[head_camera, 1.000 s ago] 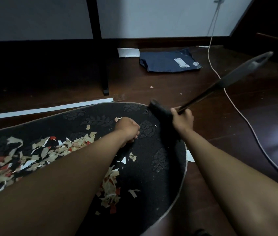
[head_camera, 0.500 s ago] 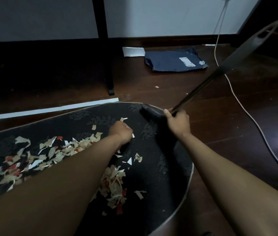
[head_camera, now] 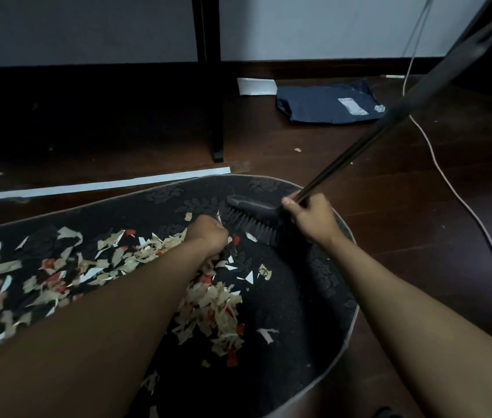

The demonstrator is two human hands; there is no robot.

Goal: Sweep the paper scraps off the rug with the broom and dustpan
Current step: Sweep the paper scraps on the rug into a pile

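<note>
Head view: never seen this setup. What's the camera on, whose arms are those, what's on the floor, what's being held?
The camera sits on a person's head and looks down at their own bare arms; there is no robot. The right hand grips the broom low on its handle, with the bristles on the dark rug. The left hand is curled among the paper scraps; what it holds, if anything, I cannot tell. A navy parcel and a white cable lie on the wooden floor. No dustpan is visible.

Right hand (head_camera: 314,220) grips the broom (head_camera: 252,220) handle low, bristles on the dark rug (head_camera: 308,297); left hand (head_camera: 207,235), fingers curled, rests among paper scraps (head_camera: 208,306) beside the bristles
</note>
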